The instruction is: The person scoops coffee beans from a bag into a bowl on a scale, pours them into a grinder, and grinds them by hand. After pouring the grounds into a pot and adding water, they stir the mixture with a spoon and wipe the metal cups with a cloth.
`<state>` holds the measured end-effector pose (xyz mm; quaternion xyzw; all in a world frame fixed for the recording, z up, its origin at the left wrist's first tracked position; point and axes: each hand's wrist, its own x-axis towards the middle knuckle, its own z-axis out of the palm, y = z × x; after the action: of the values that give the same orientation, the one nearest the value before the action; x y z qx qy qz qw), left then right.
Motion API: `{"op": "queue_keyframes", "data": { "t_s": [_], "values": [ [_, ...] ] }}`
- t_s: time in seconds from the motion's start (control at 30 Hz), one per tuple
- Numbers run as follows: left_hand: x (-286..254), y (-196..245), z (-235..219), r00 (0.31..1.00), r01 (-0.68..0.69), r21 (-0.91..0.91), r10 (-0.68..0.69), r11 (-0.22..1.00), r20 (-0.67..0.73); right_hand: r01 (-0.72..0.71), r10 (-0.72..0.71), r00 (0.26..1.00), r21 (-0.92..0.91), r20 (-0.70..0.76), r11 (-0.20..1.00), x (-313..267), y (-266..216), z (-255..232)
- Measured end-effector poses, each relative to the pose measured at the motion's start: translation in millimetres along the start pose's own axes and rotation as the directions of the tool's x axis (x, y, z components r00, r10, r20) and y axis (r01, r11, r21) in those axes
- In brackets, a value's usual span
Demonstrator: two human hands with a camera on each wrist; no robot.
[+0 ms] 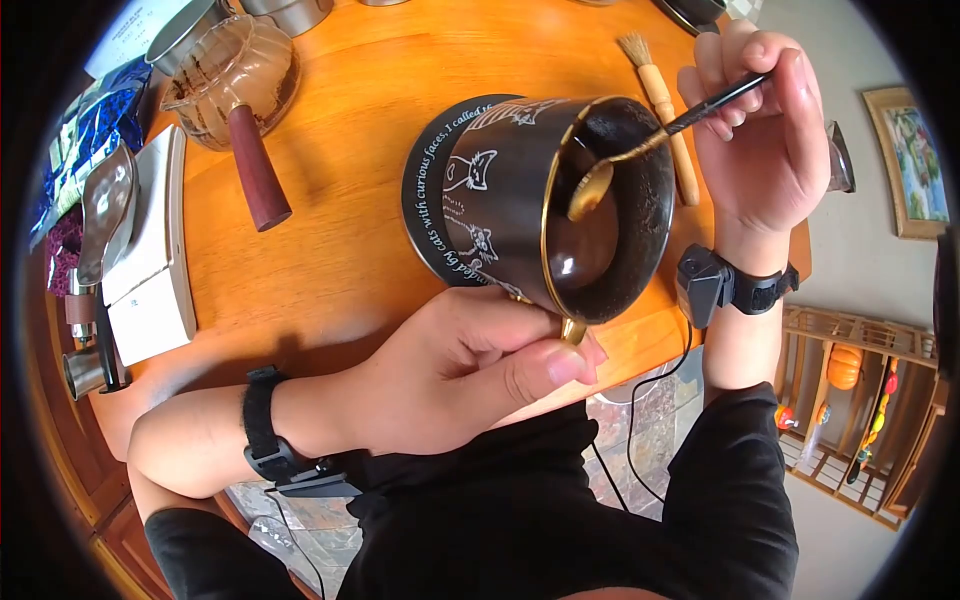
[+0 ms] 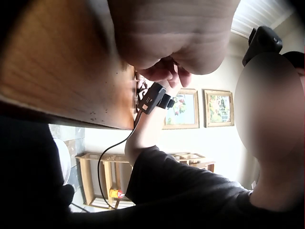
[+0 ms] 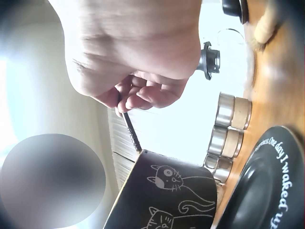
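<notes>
A black mug (image 1: 500, 190) with white cat drawings and a gold rim is tilted over a black lettered saucer (image 1: 425, 215), its mouth turned to the right in the head view. Brown liquid (image 1: 590, 250) shows inside. My left hand (image 1: 470, 365) grips the mug by its gold handle (image 1: 573, 330), thumb on top. In my right hand (image 1: 765, 140), a spoon (image 1: 715, 102) is pinched by its dark handle, and its gold bowl sits inside the mug's mouth. From the right wrist view, the mug (image 3: 176, 191) stands off the saucer (image 3: 252, 191), with the spoon's stem behind its rim.
A pale-handled brush (image 1: 662, 100) lies right of the mug. To the left are a glass pot (image 1: 235, 80) with a reddish wooden handle, a white box (image 1: 150, 260) and a blue packet (image 1: 110, 115). Several metal canisters (image 3: 224, 109) stand farther back. A cable (image 1: 635, 420) hangs from the right wrist.
</notes>
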<state>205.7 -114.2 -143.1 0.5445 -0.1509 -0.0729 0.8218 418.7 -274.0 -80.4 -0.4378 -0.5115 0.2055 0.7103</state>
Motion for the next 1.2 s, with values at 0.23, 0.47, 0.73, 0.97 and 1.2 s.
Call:
{"op": "queue_keyframes", "data": {
  "t_s": [0.23,0.47,0.73,0.97,1.2],
  "values": [
    [-1,5,3,0.993,0.087,-0.002,-0.087,0.996,-0.084,0.099,-0.156,0.979,-0.361,-0.134,0.927,-2,-1,23],
    [1,0,1,0.991,0.074,0.017,-0.072,0.997,-0.116,0.262,-0.271,0.96,-0.561,0.069,0.785,-2,2,14],
    [0,-1,-5,0.992,0.092,0.001,-0.092,0.996,-0.089,0.03,-0.122,0.966,-0.371,-0.228,0.928,-4,4,28],
    [1,-4,-3,0.993,0.064,-0.121,-0.075,0.991,-0.089,0.024,-0.061,0.994,-0.369,-0.089,0.929,-5,5,26],
    [1,-4,-5,0.995,0.045,-0.127,-0.056,0.991,-0.085,-0.001,-0.074,0.986,-0.456,-0.148,0.89,-2,4,23]
  ]
}}
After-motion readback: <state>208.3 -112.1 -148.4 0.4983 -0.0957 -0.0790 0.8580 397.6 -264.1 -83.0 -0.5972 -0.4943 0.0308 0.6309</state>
